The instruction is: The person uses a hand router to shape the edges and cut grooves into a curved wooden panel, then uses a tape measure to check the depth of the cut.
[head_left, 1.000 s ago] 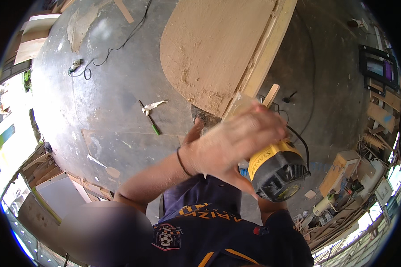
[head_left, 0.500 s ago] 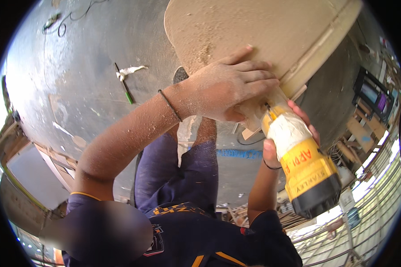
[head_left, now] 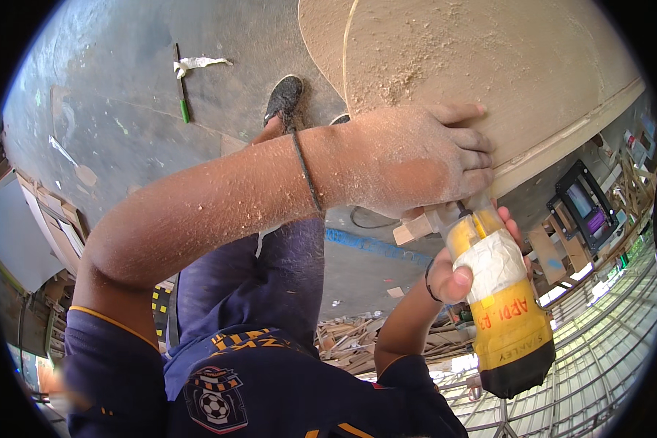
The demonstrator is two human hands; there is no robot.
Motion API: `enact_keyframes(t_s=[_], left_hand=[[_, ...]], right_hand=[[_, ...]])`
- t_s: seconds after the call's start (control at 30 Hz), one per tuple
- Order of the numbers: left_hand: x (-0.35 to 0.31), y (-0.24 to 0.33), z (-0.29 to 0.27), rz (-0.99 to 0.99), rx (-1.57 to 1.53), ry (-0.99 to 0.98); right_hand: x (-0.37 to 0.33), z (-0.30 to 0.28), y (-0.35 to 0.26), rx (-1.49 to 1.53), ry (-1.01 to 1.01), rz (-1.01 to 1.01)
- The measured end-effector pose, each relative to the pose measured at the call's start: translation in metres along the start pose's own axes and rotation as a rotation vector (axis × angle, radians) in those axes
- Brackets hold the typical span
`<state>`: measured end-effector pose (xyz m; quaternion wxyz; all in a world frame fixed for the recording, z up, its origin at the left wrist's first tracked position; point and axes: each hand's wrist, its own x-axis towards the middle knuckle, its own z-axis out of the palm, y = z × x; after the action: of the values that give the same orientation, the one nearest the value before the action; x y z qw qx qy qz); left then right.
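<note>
My right hand (head_left: 456, 274) grips a yellow and black trim router (head_left: 507, 328) with cream tape wrapped round its middle. Its clear base end meets the near edge of a large board (head_left: 562, 87) with a rounded left side, covered in sawdust. My dust-coated left hand (head_left: 431, 160) is bent over this base end. Its fingers curl at the board's edge, and the little finger lies apart on the dusty surface. My left thumb and palm are hidden, as is the router's bit.
On the grey floor (head_left: 124, 146) lies a thin green-handled tool (head_left: 182, 95) with a white scrap of cloth. A dark shoe (head_left: 285, 95) stands left of the board. Wood offcuts (head_left: 372, 336) pile behind me, and a black frame (head_left: 584, 208) stands at the right.
My hands and the router have shifted right and a little lower in the picture. The board and floor have moved with the changed view. Both hands keep their places on the router.
</note>
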<state>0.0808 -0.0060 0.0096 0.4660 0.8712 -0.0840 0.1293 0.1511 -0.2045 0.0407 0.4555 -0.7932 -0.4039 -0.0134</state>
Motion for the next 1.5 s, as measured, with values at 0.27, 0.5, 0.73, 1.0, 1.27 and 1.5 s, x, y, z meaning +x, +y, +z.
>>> enact_keyframes(t_s=[0.27,0.5,0.73,1.0,1.27,1.5], left_hand=[[0.004,-0.002,0.003,0.010,0.033,0.010],[0.010,-0.006,0.006,0.013,0.028,0.040],[0.023,-0.015,0.007,0.038,-0.029,0.039],[0.036,-0.021,0.004,0.037,-0.042,-0.012],[0.050,-0.030,0.007,0.061,-0.024,0.002],[0.061,-0.034,0.006,0.073,-0.031,0.009]], right_hand=[[0.004,0.004,0.010,0.096,0.050,-0.103],[0.009,0.003,0.014,0.033,0.042,-0.037],[0.021,-0.004,0.023,-0.017,0.006,-0.065],[0.033,-0.004,0.034,-0.034,0.037,-0.091],[0.045,-0.003,0.043,-0.002,0.092,-0.077],[0.056,-0.005,0.048,-0.011,0.096,-0.081]])
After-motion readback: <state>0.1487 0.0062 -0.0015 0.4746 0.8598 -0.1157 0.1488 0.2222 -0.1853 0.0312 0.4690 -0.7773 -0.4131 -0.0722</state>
